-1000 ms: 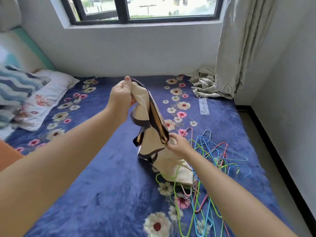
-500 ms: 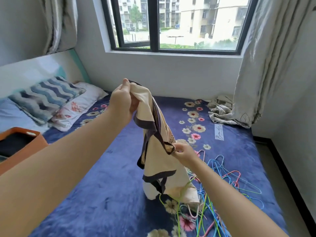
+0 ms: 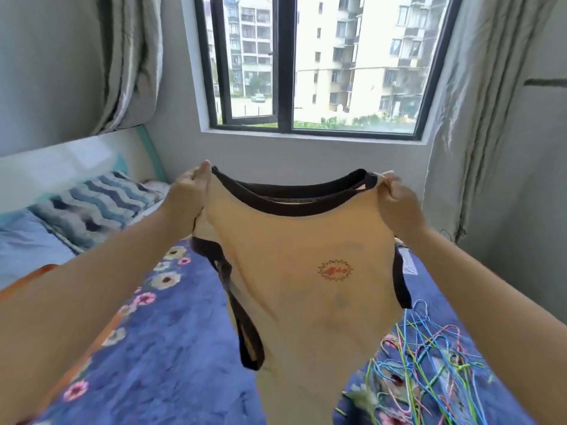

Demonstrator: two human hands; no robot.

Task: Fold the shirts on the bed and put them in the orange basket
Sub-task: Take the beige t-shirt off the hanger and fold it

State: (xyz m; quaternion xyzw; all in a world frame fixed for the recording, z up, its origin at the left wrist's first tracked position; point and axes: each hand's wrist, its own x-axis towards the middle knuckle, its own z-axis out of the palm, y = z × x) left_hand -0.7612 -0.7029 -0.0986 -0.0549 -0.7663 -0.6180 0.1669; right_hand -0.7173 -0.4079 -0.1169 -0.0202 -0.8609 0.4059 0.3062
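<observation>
A cream shirt (image 3: 294,271) with dark trim at the collar and sleeves and a small orange print on the chest hangs spread out in the air above the bed. My left hand (image 3: 190,194) pinches its left shoulder and my right hand (image 3: 399,200) pinches its right shoulder, both raised level in front of the window. The shirt's lower part drops out of view at the bottom edge. Only an orange sliver of the basket (image 3: 27,279) shows at the far left, behind my left forearm.
The bed carries a blue flowered blanket (image 3: 159,357). A tangle of coloured wire hangers (image 3: 429,363) lies on it at the lower right. Striped and blue pillows (image 3: 92,207) sit at the headboard on the left. Curtains (image 3: 478,118) hang on both sides of the window.
Both hands rose and moved apart, stretching the bunched shirt out flat by its shoulders. My right hand shifted from the shirt's middle to its right shoulder. The view tilted upward.
</observation>
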